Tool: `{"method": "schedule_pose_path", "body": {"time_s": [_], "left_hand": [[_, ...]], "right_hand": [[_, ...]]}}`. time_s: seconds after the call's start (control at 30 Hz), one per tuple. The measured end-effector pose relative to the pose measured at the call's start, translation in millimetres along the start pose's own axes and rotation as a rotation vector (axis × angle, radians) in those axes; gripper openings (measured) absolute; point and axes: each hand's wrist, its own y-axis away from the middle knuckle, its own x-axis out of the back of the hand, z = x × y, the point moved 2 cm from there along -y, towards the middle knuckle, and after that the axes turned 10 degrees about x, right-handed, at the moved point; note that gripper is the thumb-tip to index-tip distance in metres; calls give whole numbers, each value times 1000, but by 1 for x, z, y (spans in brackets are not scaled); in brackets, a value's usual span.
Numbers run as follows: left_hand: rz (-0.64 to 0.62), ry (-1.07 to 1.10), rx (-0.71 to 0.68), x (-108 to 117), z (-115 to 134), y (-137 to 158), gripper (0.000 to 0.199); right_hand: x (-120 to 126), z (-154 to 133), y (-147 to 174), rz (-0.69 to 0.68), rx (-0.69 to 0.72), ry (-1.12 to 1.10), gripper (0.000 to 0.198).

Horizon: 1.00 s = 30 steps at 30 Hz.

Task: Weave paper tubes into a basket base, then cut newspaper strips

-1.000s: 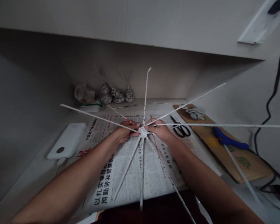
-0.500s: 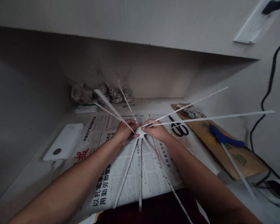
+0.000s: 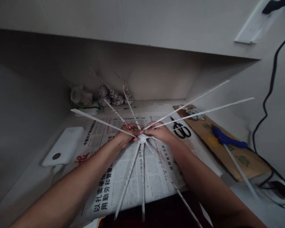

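Between my hands is a small woven paper centre (image 3: 142, 138), with several thin rolled-paper sticks spreading out from it like spokes. My left hand (image 3: 127, 134) pinches the centre's left side, close to a long white paper stick (image 3: 102, 122) that points left and a red-marked stick beyond it. From the other side my right hand (image 3: 160, 131) grips the centre's edge and the bases of two sticks (image 3: 204, 112) that reach up to the right. Other paper sticks (image 3: 143, 180) hang toward my body. The fingertips partly hide the weave.
Newspaper sheets (image 3: 128, 186) cover the table. Black scissors (image 3: 181, 129) lie to the right, beside cardboard (image 3: 237, 161) bearing a blue glue gun (image 3: 228, 139). A white power bank (image 3: 64, 146) sits left. Woven paper pieces (image 3: 116, 97) and a plastic bag (image 3: 81, 95) stand at the back.
The long white stick by my left hand has swung down to the left. The right-hand sticks have tilted slightly upward. Both hands stay at the woven centre.
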Motion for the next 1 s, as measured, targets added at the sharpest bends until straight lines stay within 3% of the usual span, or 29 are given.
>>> {"method": "schedule_pose_path", "body": {"time_s": [0.1, 0.2, 0.3, 0.37, 0.43, 0.53, 0.6, 0.8, 1.0], "left_hand": [[-36, -15, -30, 3, 2, -3, 42], [-62, -21, -36, 7, 5, -4, 40], [19, 22, -63, 10, 6, -5, 33], [72, 59, -81, 12, 7, -6, 28], [108, 102, -100, 14, 8, -8, 25], [133, 169, -135, 17, 7, -12, 24], [129, 204, -138, 18, 6, -15, 26], [131, 218, -89, 13, 2, -14, 31], [117, 135, -61, 5, 2, -7, 37]], "right_hand": [[7, 4, -4, 173, -24, -58, 25], [16, 4, -9, 360, 43, -11, 36], [26, -6, -9, 564, 153, 57, 46], [29, -14, -6, 629, 203, 112, 48], [28, -16, -2, 542, 138, 183, 54], [14, -6, 2, 192, -84, 255, 66], [3, 2, 3, 59, -148, 208, 66], [-19, 6, 2, 74, -139, -230, 45], [-25, 8, 2, 192, -65, -248, 38]]}}
